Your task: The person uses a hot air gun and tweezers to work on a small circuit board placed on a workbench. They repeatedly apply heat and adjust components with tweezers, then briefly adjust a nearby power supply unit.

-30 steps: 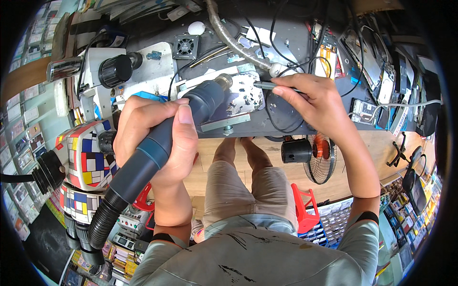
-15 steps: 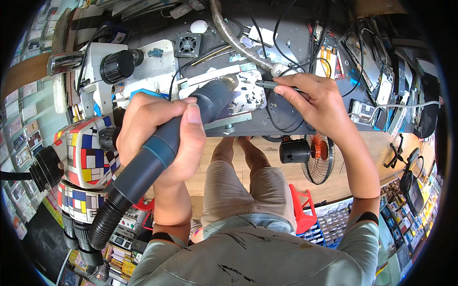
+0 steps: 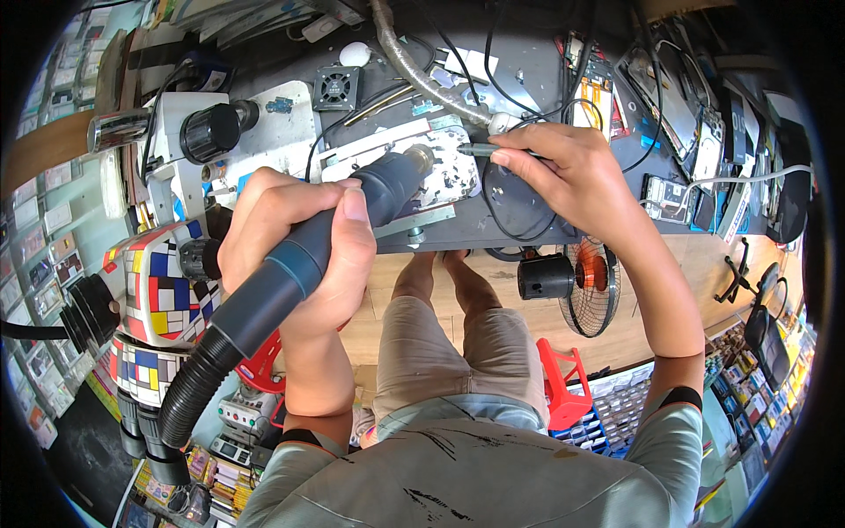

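Note:
My left hand (image 3: 295,242) is wrapped around the thick dark handle of a hot air gun (image 3: 299,255), whose ribbed black hose trails down toward the lower left. The gun's metal nozzle (image 3: 420,158) hovers over a pale metal plate (image 3: 453,180) marked with dark spots, in a holder on the bench. Whatever lies directly under the nozzle is hidden. Between thumb and fingers, my right hand (image 3: 563,167) pinches a slim grey-green hand tool (image 3: 475,150). Its tip points left at the plate's right side, close to the nozzle; contact cannot be made out.
A microscope with a colour-patterned body (image 3: 167,286) stands at the left. A small square fan (image 3: 338,88) and a flexible metal-clad arm (image 3: 422,79) are at the back. Cables and opened devices (image 3: 673,198) crowd the right. Below the bench edge stands a floor fan (image 3: 588,286).
The whole view has shifted and tilted slightly. The tool in my right hand sits a touch farther left. Both grips are unchanged, and the nozzle stays over the plate.

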The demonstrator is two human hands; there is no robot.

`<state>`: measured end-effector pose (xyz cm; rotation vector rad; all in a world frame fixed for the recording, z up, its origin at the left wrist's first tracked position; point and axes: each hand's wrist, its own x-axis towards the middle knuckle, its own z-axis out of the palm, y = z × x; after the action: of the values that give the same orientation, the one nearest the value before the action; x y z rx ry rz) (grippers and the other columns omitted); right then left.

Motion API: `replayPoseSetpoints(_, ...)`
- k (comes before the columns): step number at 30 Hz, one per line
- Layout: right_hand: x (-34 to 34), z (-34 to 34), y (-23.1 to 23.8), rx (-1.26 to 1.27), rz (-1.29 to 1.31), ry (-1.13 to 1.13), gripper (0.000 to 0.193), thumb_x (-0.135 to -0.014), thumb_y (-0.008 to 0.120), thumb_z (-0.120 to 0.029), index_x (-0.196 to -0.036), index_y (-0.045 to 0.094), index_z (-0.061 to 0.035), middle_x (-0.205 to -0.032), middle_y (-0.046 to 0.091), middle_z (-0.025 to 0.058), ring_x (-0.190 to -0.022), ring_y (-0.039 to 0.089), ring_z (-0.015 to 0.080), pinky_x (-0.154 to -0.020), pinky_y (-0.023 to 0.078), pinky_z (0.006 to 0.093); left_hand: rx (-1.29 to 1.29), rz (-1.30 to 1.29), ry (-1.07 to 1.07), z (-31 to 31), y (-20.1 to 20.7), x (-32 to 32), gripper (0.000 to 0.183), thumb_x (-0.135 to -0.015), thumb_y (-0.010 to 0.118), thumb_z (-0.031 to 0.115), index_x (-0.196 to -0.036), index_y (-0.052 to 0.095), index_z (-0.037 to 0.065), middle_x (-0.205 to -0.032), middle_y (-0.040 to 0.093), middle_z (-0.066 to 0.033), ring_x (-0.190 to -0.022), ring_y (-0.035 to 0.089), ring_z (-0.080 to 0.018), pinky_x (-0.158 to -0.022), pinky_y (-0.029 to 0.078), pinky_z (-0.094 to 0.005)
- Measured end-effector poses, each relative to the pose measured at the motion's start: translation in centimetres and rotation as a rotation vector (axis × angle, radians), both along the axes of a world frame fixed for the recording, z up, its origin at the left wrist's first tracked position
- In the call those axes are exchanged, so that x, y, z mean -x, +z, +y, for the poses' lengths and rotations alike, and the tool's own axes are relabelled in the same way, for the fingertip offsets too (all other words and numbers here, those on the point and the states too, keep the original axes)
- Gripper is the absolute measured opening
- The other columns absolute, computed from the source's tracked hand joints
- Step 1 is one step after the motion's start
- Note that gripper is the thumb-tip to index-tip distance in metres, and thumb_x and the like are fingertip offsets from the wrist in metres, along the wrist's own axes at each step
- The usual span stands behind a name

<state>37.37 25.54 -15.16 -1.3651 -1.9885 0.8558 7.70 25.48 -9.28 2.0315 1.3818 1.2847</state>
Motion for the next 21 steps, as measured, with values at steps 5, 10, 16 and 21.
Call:
replayPoseSetpoints(5,0.11,0.25,-0.55,-0.017,0.052,-0.012,0.022,-0.1,0.083,-0.021,-0.107,0.082,-0.0001,-0.093,0.08,0.0205,-0.082,0.077,0.0418,-0.075,0.062,0.0443,-0.015,-0.004,-0.002,0.3,-0.4,-0.17,0.012,-0.081,0.084,-0.001,-0.087,0.075,-0.001,-0.076,0.069,-0.0089,-0.063,0.061,-0.0175,-0.06,0.048,-0.0296)
replayPoseSetpoints(10,0.02,0.42,-0.69,-0.021,0.056,-0.008,0.023,-0.1,0.083,-0.022,-0.107,0.082,-0.0002,-0.094,0.08,0.0206,-0.083,0.077,0.0416,-0.076,0.062,0.0443,-0.015,-0.023,-0.003,0.33,-0.63,-0.27,0.012,-0.081,0.085,-0.001,-0.087,0.075,-0.001,-0.076,0.069,-0.0093,-0.063,0.061,-0.0177,-0.06,0.048,-0.0296)
replayPoseSetpoints(16,0.18,0.49,-0.57,0.043,0.025,0.024,0.023,-0.1,0.084,-0.019,-0.114,0.083,-0.0002,-0.104,0.084,0.0168,-0.091,0.081,0.0312,-0.08,0.064,0.0383,-0.015,-0.013,0.002,0.42,-0.66,-0.21,0.012,-0.082,0.085,-0.001,-0.088,0.075,-0.001,-0.077,0.069,-0.01,-0.063,0.062,-0.0182,-0.061,0.048,-0.0299)
replayPoseSetpoints(21,0.49,0.1,-0.31,0.023,0.036,-0.004,0.023,-0.1,0.085,-0.018,-0.114,0.084,-0.0003,-0.104,0.084,0.0172,-0.091,0.081,0.0312,-0.079,0.064,0.0384,-0.036,-0.02,0.028,0.17,-0.17,0.11,0.012,-0.083,0.084,0.0,-0.09,0.074,-0.002,-0.079,0.071,-0.0116,-0.066,0.064,-0.0191,-0.064,0.051,-0.0304)
